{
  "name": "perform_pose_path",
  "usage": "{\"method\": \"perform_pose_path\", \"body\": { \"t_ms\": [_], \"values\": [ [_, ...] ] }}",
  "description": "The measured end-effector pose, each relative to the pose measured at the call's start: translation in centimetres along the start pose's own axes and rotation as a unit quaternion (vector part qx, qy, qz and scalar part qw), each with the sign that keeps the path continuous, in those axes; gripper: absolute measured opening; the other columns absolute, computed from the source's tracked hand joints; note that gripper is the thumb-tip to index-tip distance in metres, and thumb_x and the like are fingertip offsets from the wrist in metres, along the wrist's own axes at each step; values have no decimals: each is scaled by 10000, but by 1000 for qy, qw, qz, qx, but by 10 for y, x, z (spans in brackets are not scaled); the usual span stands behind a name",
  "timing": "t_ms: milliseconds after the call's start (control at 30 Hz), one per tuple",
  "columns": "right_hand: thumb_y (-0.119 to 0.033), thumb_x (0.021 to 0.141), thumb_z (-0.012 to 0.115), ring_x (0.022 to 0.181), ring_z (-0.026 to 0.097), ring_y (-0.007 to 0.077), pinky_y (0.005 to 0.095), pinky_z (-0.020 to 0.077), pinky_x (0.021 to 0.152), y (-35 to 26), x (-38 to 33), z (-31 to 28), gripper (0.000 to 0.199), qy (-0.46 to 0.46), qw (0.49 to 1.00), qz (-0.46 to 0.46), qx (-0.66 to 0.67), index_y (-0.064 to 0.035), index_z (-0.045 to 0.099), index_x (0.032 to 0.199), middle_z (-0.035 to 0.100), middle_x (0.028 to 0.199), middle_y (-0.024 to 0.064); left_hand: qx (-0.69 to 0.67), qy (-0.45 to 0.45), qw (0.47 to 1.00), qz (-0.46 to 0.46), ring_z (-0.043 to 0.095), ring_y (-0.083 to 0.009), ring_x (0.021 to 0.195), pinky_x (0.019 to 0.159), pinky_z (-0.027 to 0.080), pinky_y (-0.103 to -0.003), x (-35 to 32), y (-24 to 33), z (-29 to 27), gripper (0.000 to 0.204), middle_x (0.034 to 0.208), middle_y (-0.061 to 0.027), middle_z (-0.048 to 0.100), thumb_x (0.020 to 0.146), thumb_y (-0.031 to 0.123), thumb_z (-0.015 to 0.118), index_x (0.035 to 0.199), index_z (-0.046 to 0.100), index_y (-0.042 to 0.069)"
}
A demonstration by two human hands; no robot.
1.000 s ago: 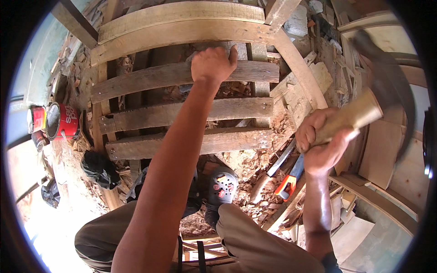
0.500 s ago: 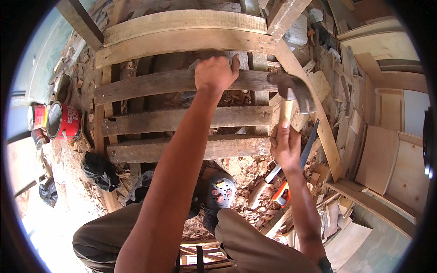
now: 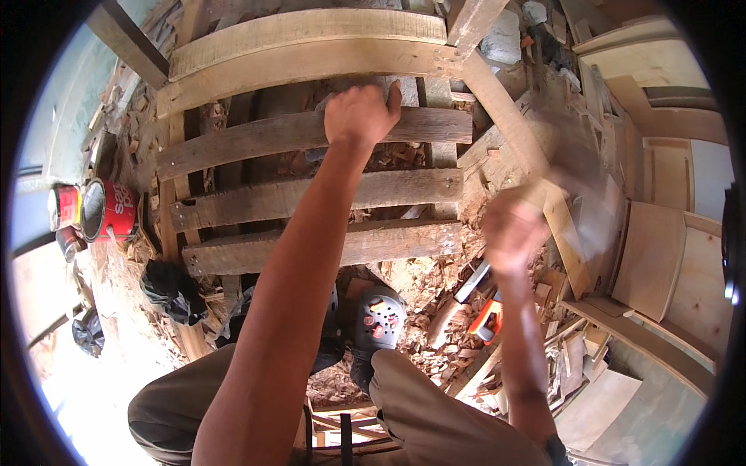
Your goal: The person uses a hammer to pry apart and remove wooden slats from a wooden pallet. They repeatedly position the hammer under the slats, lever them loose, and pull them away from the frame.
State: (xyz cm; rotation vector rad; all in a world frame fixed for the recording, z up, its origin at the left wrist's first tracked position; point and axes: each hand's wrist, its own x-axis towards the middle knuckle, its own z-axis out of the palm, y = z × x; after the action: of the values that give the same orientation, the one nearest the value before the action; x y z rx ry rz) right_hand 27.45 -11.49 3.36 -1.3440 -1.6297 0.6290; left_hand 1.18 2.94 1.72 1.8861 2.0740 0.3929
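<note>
- Left hand (image 3: 360, 113) lies across the far edge of a weathered grey-brown wooden slat (image 3: 233, 144), grip too hidden to tell.
- Right hand (image 3: 511, 233), blurred, grips a wooden-handled hammer (image 3: 573, 172) in open room beyond the slat's right end.

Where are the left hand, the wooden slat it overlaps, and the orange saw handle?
Left hand (image 3: 357, 114): head view, back of the hand.
Wooden slat (image 3: 256, 140): head view, its face left of the hand.
Orange saw handle (image 3: 481, 318): head view, its orange frame.
</note>
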Motion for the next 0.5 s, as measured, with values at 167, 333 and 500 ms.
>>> {"method": "perform_pose_path", "body": {
  "t_ms": [167, 333, 500],
  "values": [
    [-551, 1036, 488, 462, 356, 63, 261, 288, 409, -32, -15, 36, 528, -140, 913, 369, 100, -92, 479, 775, 407, 599, -46, 1, 1, 1000, 10, 712, -380, 864, 845, 552, -478, -4, -12, 0, 558, 862, -196, 729, 1015, 461, 408, 838, 734, 45],
    [-616, 991, 532, 414, 323, 69, 267, 256, 377, -83, -67, 57, 559, -68, 857, 464, 214, -117, 429, 759, 354, 538, -43, 8, 85, 943, 321, 591, -390, 1184, 1021, 473, -472, -35, -76, -27, 352, 1263, -227, 611, 1011, 297, 518, 1213, 608, 23],
    [-558, 971, 615, 418, 426, 68, 277, 330, 384, -89, -135, 54, 563, -141, 848, 475, 190, -91, 484, 686, 440, 517, -35, -156, -83, 951, 255, 540, -363, 1269, 1066, 439, -428, -160, -152, -105, 409, 1374, -209, 549, 970, 232, 638, 1314, 561, 25]
  ]
}}
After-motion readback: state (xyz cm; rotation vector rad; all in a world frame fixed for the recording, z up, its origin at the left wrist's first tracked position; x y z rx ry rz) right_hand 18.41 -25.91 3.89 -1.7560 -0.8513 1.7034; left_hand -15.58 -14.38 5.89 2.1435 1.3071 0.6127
